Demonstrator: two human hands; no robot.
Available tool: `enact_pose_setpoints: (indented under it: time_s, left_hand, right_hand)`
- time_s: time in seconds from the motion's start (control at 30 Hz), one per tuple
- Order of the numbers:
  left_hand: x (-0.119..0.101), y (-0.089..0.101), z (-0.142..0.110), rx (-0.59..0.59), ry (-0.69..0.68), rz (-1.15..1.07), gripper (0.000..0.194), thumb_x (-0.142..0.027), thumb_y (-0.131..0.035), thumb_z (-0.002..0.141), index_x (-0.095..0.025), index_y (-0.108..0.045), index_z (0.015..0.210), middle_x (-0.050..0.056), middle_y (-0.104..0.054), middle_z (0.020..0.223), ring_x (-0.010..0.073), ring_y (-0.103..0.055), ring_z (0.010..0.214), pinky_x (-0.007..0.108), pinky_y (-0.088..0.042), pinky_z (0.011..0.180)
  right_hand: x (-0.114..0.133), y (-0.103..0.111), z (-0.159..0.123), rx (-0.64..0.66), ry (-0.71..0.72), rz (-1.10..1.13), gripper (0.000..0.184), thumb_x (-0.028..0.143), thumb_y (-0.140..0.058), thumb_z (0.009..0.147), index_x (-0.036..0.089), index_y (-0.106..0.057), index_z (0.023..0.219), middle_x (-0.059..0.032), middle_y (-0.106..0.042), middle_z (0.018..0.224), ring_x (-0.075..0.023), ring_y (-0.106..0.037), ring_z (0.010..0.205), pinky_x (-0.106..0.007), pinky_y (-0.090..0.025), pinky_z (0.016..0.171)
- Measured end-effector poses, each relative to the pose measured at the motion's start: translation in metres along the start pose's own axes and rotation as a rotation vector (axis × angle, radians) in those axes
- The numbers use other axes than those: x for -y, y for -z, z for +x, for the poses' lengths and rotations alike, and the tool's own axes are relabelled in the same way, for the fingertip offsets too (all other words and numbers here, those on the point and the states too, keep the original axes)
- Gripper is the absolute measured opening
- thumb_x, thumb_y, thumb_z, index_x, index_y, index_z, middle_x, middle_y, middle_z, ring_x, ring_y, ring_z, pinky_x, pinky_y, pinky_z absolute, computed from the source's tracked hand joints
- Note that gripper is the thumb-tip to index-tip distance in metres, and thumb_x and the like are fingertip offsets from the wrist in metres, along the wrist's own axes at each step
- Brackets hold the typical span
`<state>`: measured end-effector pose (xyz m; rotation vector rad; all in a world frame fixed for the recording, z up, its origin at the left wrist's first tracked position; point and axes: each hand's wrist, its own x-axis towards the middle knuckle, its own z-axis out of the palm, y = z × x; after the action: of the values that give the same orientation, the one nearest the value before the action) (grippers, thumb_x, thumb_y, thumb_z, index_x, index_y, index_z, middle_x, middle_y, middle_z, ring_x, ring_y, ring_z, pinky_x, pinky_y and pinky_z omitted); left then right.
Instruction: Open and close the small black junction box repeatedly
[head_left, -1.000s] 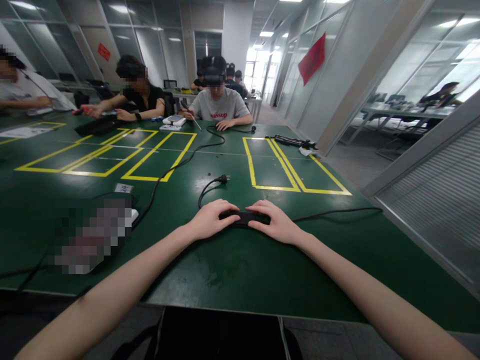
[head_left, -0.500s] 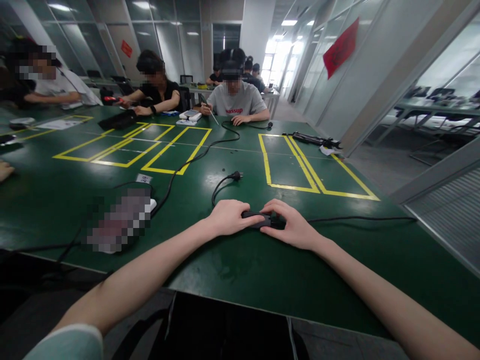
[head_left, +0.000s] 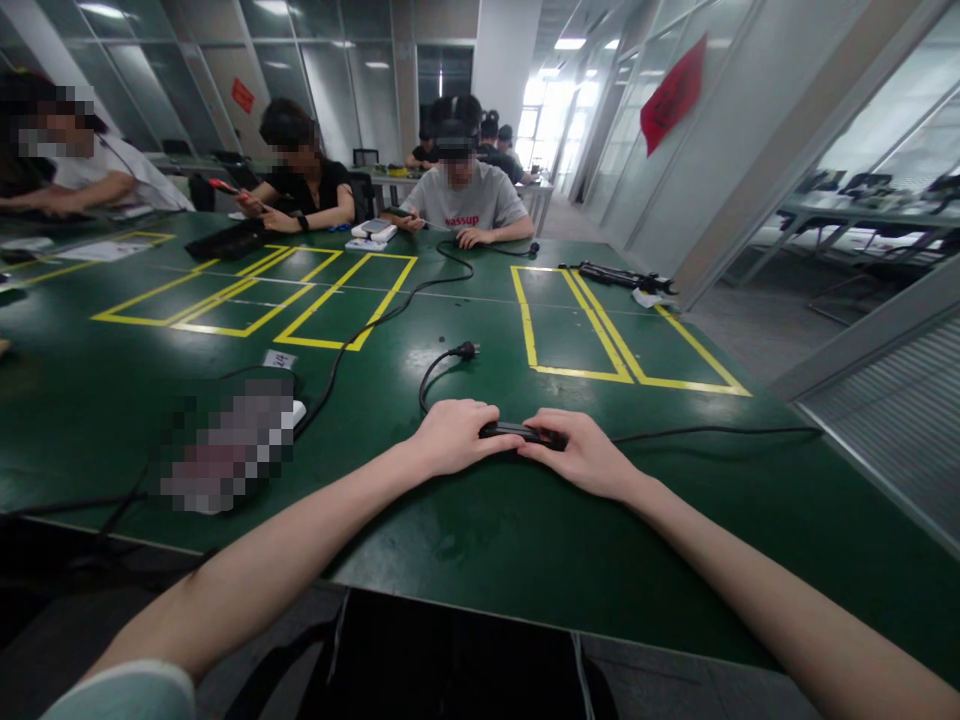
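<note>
My left hand (head_left: 455,437) is closed around the left end of a black power adapter (head_left: 517,432), a long, narrow block lying low over the green table. Its thumb lies along the near side. My right hand (head_left: 581,450) pinches the adapter's right end between thumb and fingers, partly covering it. Beyond my left hand, a short black cord with a plug (head_left: 469,350) curves up from behind the fingers. Another black cable (head_left: 720,432) runs from behind my right hand towards the table's right edge. Where these cords join the adapter is hidden by my hands.
Left of my arms lies a blurred-out device (head_left: 229,445) with cables. A long black cable (head_left: 390,312) crosses the green table (head_left: 480,540), marked with yellow tape (head_left: 581,375). A folded black tripod-like object (head_left: 626,278) lies far right. Several people sit across the table.
My right hand has shifted slightly left onto the adapter, closing the gap between my hands. The view has moved a little. Across the table, a person in grey has lowered a held tool.
</note>
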<state>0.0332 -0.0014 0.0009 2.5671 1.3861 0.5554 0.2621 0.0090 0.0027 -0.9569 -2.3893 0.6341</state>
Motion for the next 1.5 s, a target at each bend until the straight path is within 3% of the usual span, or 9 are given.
enact_pose_setpoints:
  time_s: [0.33, 0.67, 0.77, 0.9, 1.03, 1.13, 1.27, 1.4, 1.5]
  left_hand:
    - [0.005, 0.004, 0.000, -0.041, -0.113, -0.018, 0.043, -0.059, -0.064, 0.095, -0.018, -0.066, 0.082, 0.005, -0.069, 0.082, 0.0209, -0.062, 0.079, 0.029, -0.038, 0.067]
    - [0.006, 0.006, -0.003, -0.105, -0.163, -0.120, 0.036, -0.054, -0.066, 0.096, -0.018, -0.072, 0.095, 0.006, -0.074, 0.090, 0.0226, -0.065, 0.088, 0.032, -0.049, 0.078]
    - [0.009, 0.006, -0.004, -0.106, -0.175, -0.128, 0.034, -0.050, -0.066, 0.097, -0.018, -0.070, 0.109, 0.006, -0.075, 0.100, 0.0222, -0.068, 0.093, 0.032, -0.051, 0.081]
    - [0.012, 0.007, -0.005, -0.154, -0.296, -0.016, 0.056, -0.043, -0.073, 0.092, -0.019, -0.057, 0.140, 0.011, -0.070, 0.125, 0.0253, -0.067, 0.109, 0.036, -0.053, 0.092]
    - [0.016, 0.005, -0.003, -0.191, -0.360, 0.178, 0.046, -0.027, -0.061, 0.098, -0.020, -0.055, 0.143, 0.010, -0.072, 0.121, 0.0244, -0.067, 0.105, 0.037, -0.052, 0.090]
    - [0.015, 0.005, -0.001, -0.175, -0.417, 0.249, 0.042, -0.036, -0.058, 0.101, -0.016, -0.059, 0.137, 0.012, -0.074, 0.116, 0.0256, -0.065, 0.100, 0.038, -0.050, 0.085]
    - [0.012, 0.007, -0.003, -0.139, -0.395, 0.236, 0.045, -0.050, -0.056, 0.101, -0.014, -0.066, 0.126, 0.012, -0.076, 0.102, 0.0257, -0.064, 0.091, 0.037, -0.048, 0.079]
    - [0.009, 0.009, -0.005, -0.117, -0.315, 0.133, 0.037, -0.049, -0.061, 0.097, -0.016, -0.072, 0.111, 0.008, -0.074, 0.086, 0.0239, -0.065, 0.083, 0.035, -0.048, 0.075]
    - [0.010, 0.010, -0.004, -0.123, -0.329, 0.040, 0.036, -0.050, -0.061, 0.097, -0.017, -0.071, 0.110, 0.008, -0.075, 0.092, 0.0232, -0.067, 0.085, 0.034, -0.050, 0.077]
  right_hand:
    - [-0.002, -0.001, 0.000, -0.025, 0.049, -0.092, 0.030, 0.049, -0.065, 0.095, 0.022, -0.067, 0.082, -0.0038, -0.066, 0.078, -0.0192, -0.060, 0.070, -0.030, -0.042, 0.063]
    - [-0.003, 0.002, -0.003, -0.027, 0.147, -0.064, 0.025, 0.038, -0.056, 0.100, 0.021, -0.069, 0.113, -0.0082, -0.070, 0.097, -0.0214, -0.066, 0.082, -0.032, -0.051, 0.073]
    - [-0.005, -0.002, -0.001, -0.073, 0.071, 0.032, 0.028, 0.038, -0.051, 0.102, 0.022, -0.063, 0.121, -0.0053, -0.069, 0.090, -0.0199, -0.064, 0.076, -0.032, -0.049, 0.070]
    - [-0.004, -0.004, 0.002, -0.143, -0.102, 0.320, 0.028, 0.048, -0.053, 0.100, 0.024, -0.054, 0.113, 0.0031, -0.060, 0.070, -0.0160, -0.054, 0.061, -0.028, -0.042, 0.060]
    - [-0.002, 0.001, 0.004, -0.067, -0.253, 0.561, 0.039, 0.061, -0.059, 0.092, 0.025, -0.047, 0.100, 0.0081, -0.053, 0.058, -0.0114, -0.040, 0.048, -0.024, -0.028, 0.048]
    - [-0.002, 0.003, 0.005, 0.046, -0.328, 0.593, 0.042, 0.064, -0.055, 0.092, 0.023, -0.047, 0.099, 0.0055, -0.060, 0.059, -0.0107, -0.042, 0.045, -0.023, -0.027, 0.047]
    - [0.000, 0.003, 0.002, 0.066, -0.250, 0.384, 0.040, 0.060, -0.042, 0.099, 0.022, -0.053, 0.100, 0.0033, -0.061, 0.062, -0.0141, -0.052, 0.051, -0.026, -0.039, 0.053]
    - [-0.001, 0.006, -0.001, 0.007, 0.046, -0.097, 0.034, 0.050, -0.064, 0.092, 0.020, -0.062, 0.108, -0.0059, -0.071, 0.091, -0.0203, -0.066, 0.076, -0.030, -0.046, 0.068]
    - [-0.003, 0.008, -0.002, -0.006, 0.173, -0.315, 0.025, 0.042, -0.062, 0.097, 0.019, -0.066, 0.105, -0.0084, -0.072, 0.095, -0.0216, -0.068, 0.082, -0.029, -0.045, 0.069]
